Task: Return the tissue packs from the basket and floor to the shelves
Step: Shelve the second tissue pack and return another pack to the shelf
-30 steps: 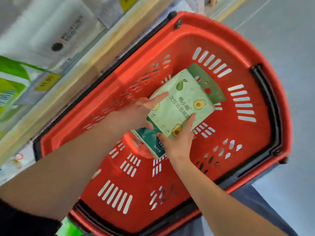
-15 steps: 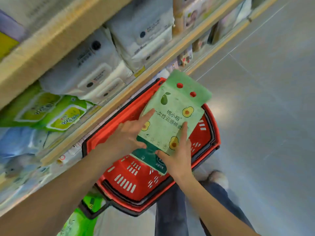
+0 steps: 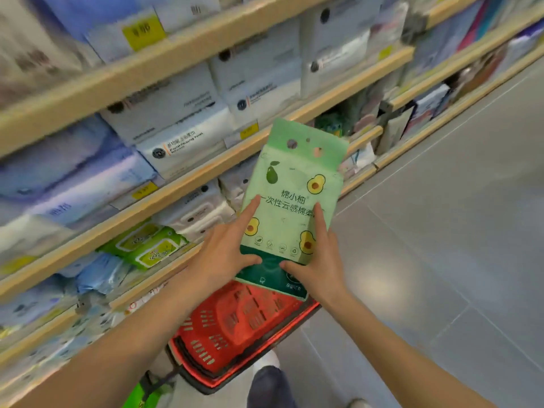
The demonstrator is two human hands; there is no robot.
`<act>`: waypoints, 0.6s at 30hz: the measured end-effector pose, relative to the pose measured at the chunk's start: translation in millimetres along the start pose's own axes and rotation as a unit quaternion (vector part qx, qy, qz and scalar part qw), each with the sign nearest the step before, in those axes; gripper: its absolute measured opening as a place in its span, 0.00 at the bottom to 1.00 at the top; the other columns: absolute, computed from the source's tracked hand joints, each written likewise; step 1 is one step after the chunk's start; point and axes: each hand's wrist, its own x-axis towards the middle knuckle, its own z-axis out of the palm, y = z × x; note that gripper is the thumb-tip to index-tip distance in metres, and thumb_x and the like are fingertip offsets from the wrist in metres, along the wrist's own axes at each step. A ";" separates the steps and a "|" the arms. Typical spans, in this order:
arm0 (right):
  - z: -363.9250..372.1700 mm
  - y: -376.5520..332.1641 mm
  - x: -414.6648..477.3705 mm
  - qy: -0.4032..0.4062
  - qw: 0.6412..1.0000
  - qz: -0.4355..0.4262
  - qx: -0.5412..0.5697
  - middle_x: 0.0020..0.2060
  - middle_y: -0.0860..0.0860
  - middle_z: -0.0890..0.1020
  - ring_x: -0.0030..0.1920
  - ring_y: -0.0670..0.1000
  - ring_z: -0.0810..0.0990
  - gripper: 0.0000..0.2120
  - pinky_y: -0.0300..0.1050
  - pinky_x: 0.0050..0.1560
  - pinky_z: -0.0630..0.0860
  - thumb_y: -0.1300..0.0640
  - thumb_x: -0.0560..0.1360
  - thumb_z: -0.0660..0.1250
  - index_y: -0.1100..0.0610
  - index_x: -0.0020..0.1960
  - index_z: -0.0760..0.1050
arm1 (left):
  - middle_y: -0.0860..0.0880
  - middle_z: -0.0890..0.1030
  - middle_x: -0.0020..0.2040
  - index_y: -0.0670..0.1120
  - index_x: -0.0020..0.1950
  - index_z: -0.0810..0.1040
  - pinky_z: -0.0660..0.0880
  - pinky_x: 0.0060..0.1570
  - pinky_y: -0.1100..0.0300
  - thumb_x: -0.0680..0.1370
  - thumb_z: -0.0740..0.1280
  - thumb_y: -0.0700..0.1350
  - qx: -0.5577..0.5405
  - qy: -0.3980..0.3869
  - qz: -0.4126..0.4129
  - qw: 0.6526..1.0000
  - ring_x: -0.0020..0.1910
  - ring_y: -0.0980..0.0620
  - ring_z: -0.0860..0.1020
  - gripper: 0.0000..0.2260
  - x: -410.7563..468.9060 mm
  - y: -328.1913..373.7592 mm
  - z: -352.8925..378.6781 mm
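Observation:
A light green tissue pack (image 3: 291,201) with avocado prints and a dark green bottom band is held up in front of the shelves. My left hand (image 3: 226,251) grips its lower left edge and my right hand (image 3: 318,260) grips its lower right edge. Below it on the floor stands the red basket (image 3: 235,328), with nothing visible inside. The wooden shelves (image 3: 206,169) run diagonally on the left, filled with white, blue and green packs.
A green pack (image 3: 141,396) lies on the floor beside the basket's near corner. My leg and shoe (image 3: 270,384) are just right of the basket. Grey tiled floor (image 3: 441,231) stretches to the right.
Both hands lifted the avocado pack out of the basket and raised it to shelf height. The view tilted up from the basket to the shelves.

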 end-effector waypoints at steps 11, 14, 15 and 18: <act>-193.3 -174.0 -12.6 0.091 0.972 -0.213 -0.033 0.64 0.48 0.65 0.56 0.39 0.63 0.54 0.36 0.48 0.68 0.57 0.61 0.76 0.37 0.72 0.44 | 0.50 0.77 0.63 0.65 0.71 0.43 0.66 0.45 0.71 0.66 0.77 0.44 -0.005 0.239 0.099 0.966 0.49 0.58 0.73 0.50 -30.7 190.5 -146.2; -235.4 -225.9 -18.0 0.111 0.954 -0.275 -0.042 0.65 0.49 0.65 0.58 0.40 0.63 0.53 0.42 0.54 0.69 0.56 0.62 0.76 0.38 0.72 0.44 | 0.50 0.78 0.62 0.66 0.71 0.46 0.67 0.46 0.72 0.65 0.78 0.44 -0.018 0.302 0.124 0.945 0.51 0.59 0.74 0.50 -40.6 232.1 -190.0; -247.0 -243.0 -20.3 0.117 0.948 -0.292 -0.048 0.65 0.49 0.65 0.60 0.43 0.64 0.53 0.46 0.56 0.70 0.55 0.62 0.76 0.37 0.72 0.43 | 0.49 0.79 0.62 0.65 0.71 0.47 0.67 0.46 0.72 0.64 0.79 0.44 -0.018 0.326 0.130 0.936 0.51 0.58 0.75 0.50 -44.0 243.8 -204.1; -275.7 -292.7 -27.1 0.131 0.925 -0.349 -0.066 0.65 0.50 0.65 0.62 0.47 0.66 0.53 0.48 0.57 0.70 0.56 0.64 0.75 0.35 0.71 0.40 | 0.47 0.79 0.61 0.66 0.70 0.45 0.71 0.48 0.63 0.63 0.79 0.47 -0.010 0.392 0.138 0.909 0.55 0.50 0.77 0.51 -55.9 274.6 -246.1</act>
